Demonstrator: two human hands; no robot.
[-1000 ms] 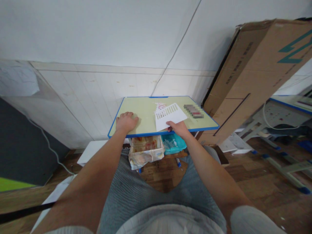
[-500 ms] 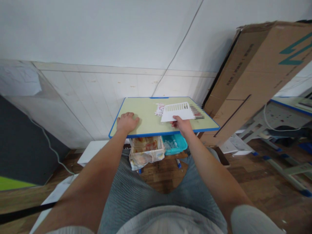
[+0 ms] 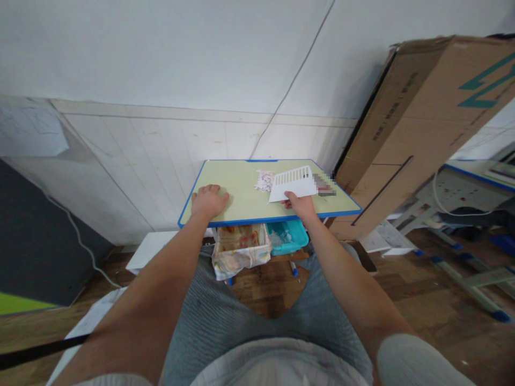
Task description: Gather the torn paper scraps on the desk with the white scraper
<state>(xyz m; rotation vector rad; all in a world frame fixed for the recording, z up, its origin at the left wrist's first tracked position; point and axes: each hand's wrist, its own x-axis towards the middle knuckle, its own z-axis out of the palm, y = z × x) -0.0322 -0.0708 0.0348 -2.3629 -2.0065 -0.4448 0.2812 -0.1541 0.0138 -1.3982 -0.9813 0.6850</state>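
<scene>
Head view: white slotted card pinched in the right hand, its slots toward the wall

Take twelve o'clock as toward the white wall (image 3: 225,69). The right hand (image 3: 300,205) grips the white slotted card (image 3: 293,188) by its near edge, thumb on top and fingers curled beneath. From the thumb tip most of the card extends toward twelve and one o'clock. Its long axis runs roughly from nine to three o'clock, tipped a little toward two, with the slots in a row along the far side. Whether the card touches the pale tabletop (image 3: 241,206) or hangs just above it, I cannot tell.

A heap of paper scraps (image 3: 264,181) sits just beside the card at ten o'clock; a pixelated object (image 3: 325,185) lies at three. The right hand is much the nearer to both. The left hand (image 3: 210,201) is well apart at about nine o'clock, palm down on the tabletop, fingers close together and thumb held out, holding nothing.

No lettering is legible on the card. At two o'clock the tall cardboard box (image 3: 422,134) carries an angular teal mark and dark print, too blurred to read; I can make out no brand.
</scene>
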